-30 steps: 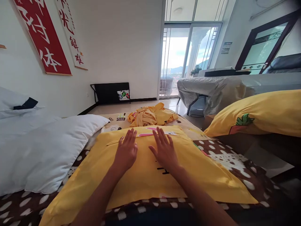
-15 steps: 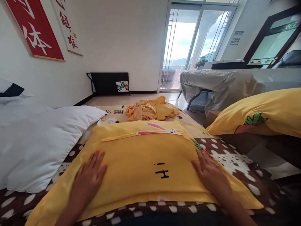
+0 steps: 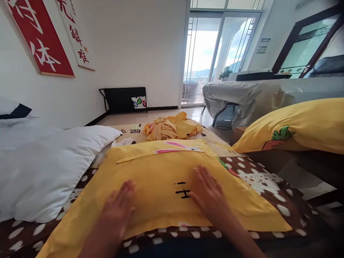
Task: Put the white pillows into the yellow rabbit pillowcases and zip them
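A yellow pillow (image 3: 161, 172) in a cartoon-print case lies flat on the bed in front of me, with a rabbit picture at its far edge and black marks near its middle. My left hand (image 3: 118, 209) lies flat on its near left part, fingers stretched out and a little blurred. My right hand (image 3: 209, 195) rests palm down on its near right part, just right of the black marks, fingers also stretched out. Neither hand holds anything.
A white pillow (image 3: 48, 168) lies at the left. A crumpled yellow cloth (image 3: 172, 129) sits at the bed's far end. Another yellow pillow (image 3: 295, 127) rests at the right. The bedcover (image 3: 268, 186) is brown with white spots. A covered table (image 3: 252, 96) stands by the glass door.
Both hands went from the pillow's far middle out to its sides, and have now come back inward across its near part.
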A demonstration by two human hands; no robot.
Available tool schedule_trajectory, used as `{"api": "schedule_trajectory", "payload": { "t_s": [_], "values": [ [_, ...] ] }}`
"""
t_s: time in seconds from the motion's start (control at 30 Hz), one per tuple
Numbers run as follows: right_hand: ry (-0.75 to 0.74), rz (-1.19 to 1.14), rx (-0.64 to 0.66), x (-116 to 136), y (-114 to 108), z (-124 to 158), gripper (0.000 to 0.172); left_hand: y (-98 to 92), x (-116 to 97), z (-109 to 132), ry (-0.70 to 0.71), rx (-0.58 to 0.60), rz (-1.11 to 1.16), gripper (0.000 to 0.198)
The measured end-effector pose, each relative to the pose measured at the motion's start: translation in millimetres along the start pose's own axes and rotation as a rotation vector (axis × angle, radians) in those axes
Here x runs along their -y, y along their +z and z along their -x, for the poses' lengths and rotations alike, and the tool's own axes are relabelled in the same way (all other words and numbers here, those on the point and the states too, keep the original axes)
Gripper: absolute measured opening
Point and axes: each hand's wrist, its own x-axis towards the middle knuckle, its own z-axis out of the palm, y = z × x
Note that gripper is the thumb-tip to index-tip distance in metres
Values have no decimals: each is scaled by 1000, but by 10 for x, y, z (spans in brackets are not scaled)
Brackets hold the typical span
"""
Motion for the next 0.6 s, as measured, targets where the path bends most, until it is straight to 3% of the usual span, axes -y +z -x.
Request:
{"api": "schedule_trajectory", "payload": {
  "t_s": [0.03, 0.1, 0.17, 0.23, 0.3, 0.4, 0.5, 0.6],
  "values": [
    [-141, -79, 84, 192, 28, -105, 75, 47, -152, -211, 144, 47, 54, 69],
    [-325, -202, 203, 460, 109, -248, 81, 174, -369, -548, 242, 64, 116, 83],
    [-384, -252, 260, 531, 207, -292, 85, 310, -438, -713, 256, 71, 130, 95],
    [-357, -235, 277, 418, 298, -244, 85, 417, -375, -690, 236, 60, 111, 99],
    [-289, -173, 272, 179, 362, -119, 84, 481, -222, -515, 216, 39, 75, 95],
    [-137, -35, 229, -292, 393, 188, 81, 534, 106, -66, 137, 1, 6, 86],
    [51, 122, 153, -803, 361, 599, 78, 562, 478, 486, -85, 53, -24, 81],
    [118, 204, 74, -1271, 283, 982, 61, 489, 769, 956, -327, 140, 54, 73]
  ]
}}
